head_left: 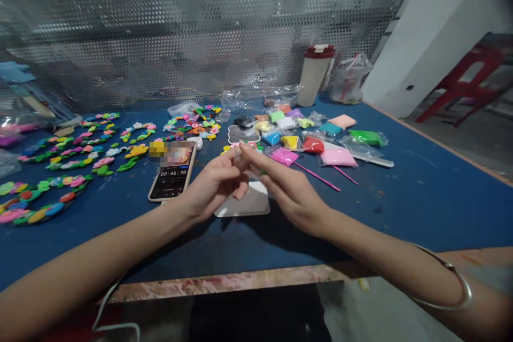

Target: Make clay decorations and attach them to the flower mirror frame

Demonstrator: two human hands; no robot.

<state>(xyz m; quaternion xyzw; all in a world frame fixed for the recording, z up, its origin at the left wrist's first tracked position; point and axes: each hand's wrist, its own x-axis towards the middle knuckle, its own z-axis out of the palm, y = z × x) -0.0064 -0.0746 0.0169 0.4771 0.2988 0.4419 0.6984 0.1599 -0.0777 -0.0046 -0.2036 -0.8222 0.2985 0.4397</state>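
Over a white flat board [248, 203], my left hand [218, 181] and my right hand [292, 195] meet at the fingertips. The left fingers are bent inward. On the right, the fingers lie long and pressed together, leaning over the left ones. A speck of green [263, 171] shows by the right fingers; whether it is held or lies behind them is unclear. Anything between the hands is hidden. Just beyond the fingertips sits a partly covered ring of colourful clay pieces [231, 147], in front of a black-and-white mesh-patterned piece [243, 134].
At left lie several wreaths of colourful clay flowers [44, 197] and a phone [173, 173] showing a timer. Bagged clay packets [339, 156], pink sticks [318, 177] and a white comb-like strip [372, 159] lie right. Behind stand a tumbler [315, 77] and a perforated metal screen [180, 26].
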